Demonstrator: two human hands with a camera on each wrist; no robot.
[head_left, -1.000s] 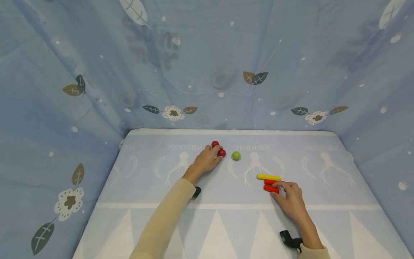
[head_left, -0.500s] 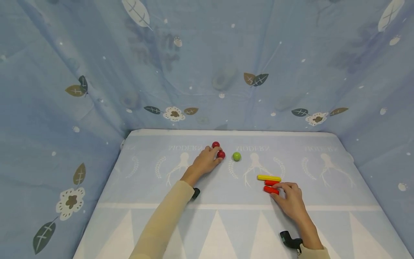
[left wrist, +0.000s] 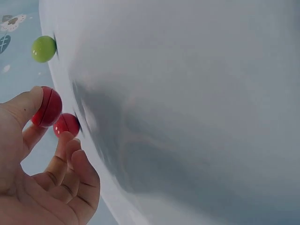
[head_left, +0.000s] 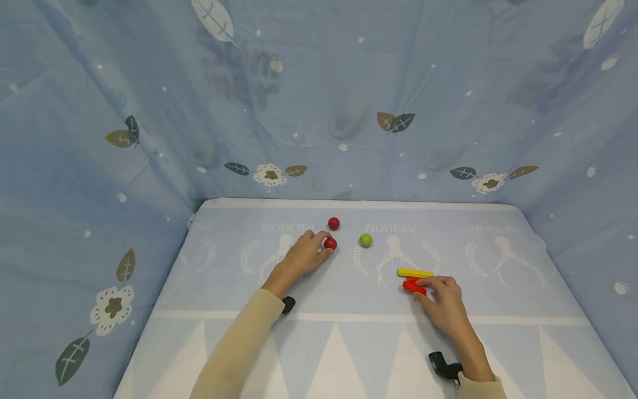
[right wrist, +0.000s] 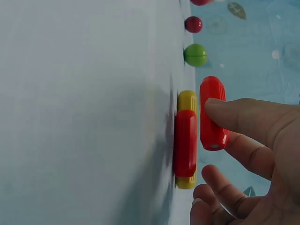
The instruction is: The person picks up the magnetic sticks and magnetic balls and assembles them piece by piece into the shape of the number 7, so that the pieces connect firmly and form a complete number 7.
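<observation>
My left hand (head_left: 299, 259) pinches a shiny red ball (left wrist: 49, 107) with a groove round it, between thumb and index finger; the other fingers are loosely bent. Behind it a second red ball (head_left: 334, 223) lies on the table, and a green ball (head_left: 366, 240) lies to the right. In my right hand (head_left: 445, 306), thumb and index finger pinch a short red ridged stick (right wrist: 213, 112). Close by on the table are another red stick (right wrist: 186, 143) and a longer yellow stick (head_left: 415, 273), side by side. In the head view the held stick partly covers the lying red one.
A pale blue and white patterned cloth covers the table (head_left: 349, 302). Blue printed curtain (head_left: 319, 111) rises at the back and both sides. Black wrist devices show at the left wrist (head_left: 288, 305) and right wrist (head_left: 443, 367).
My left hand has drawn the pinched red ball left and nearer, away from the other red ball. My right hand has shifted the red stick slightly left, over the lying red one.
</observation>
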